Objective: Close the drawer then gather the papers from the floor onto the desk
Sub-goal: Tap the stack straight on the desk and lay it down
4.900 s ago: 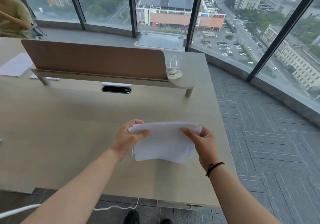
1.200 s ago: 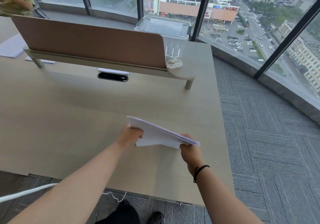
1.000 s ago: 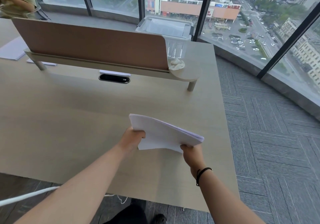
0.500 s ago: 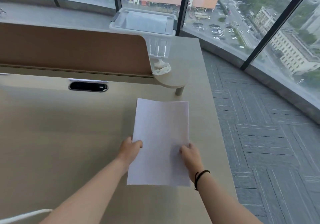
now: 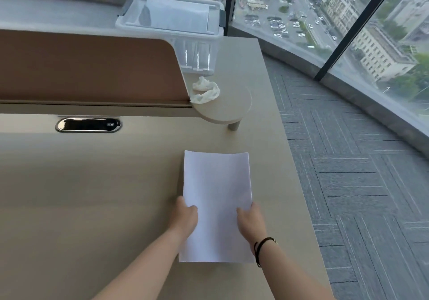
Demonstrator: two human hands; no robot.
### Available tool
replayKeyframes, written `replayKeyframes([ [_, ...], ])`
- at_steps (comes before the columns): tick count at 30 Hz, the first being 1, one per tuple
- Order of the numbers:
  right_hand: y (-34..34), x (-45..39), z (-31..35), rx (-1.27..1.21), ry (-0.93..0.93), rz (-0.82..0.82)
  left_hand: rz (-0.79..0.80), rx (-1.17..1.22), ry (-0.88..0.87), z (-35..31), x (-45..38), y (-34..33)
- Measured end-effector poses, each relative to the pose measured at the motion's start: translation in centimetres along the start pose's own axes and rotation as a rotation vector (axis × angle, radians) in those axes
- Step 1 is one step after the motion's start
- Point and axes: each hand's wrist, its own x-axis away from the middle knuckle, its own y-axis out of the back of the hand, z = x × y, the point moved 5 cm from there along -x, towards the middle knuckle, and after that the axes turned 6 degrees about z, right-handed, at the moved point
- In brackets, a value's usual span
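As both hands (image 5: 185, 216) grip, papers (image 5: 217, 190) between

one stack of papers (image 5: 217, 197), two hands, left hand (image 5: 185, 216) and right hand (image 5: 251, 222), one desk (image 5: 92, 183), one plastic box (image 5: 171, 18), one crumpled tissue (image 5: 205, 90), one wristband (image 5: 261, 248).

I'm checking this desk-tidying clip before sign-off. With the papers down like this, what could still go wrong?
1. The papers lie near the desk's right edge, so a careless pull-away by the right hand might nudge them toward the floor.
2. Both the left hand and the right one grip the sides; letting go unevenly could fan the stack.
3. The far edge looks slightly curled, so the sheets may not settle flat.
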Motion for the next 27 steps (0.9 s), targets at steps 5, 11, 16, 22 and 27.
replayKeyframes([
  [5, 2.0, -2.7, 3.6, 0.108, 0.076, -0.054, -0.013, -0.031, -0.052, -3.0, -3.3, 0.1],
  [11, 4.5, -6.8, 5.8, 0.008, 0.046, -0.035, 0.014, -0.156, -0.128, -5.3, -6.6, 0.8],
  [16, 5.9, -8.1, 6.0, -0.046, 0.031, -0.021, -0.01, -0.157, -0.118, -4.6, -8.1, 1.6],
  [22, 5.8, -9.1, 5.0, -0.123, 0.01, -0.037, -0.026, -0.082, -0.079, -4.3, -8.1, 1.5],
  [27, 6.2, -9.2, 4.7, -0.143, 0.015, -0.07, -0.062, -0.039, -0.058, -4.2, -8.0, 1.6],
])
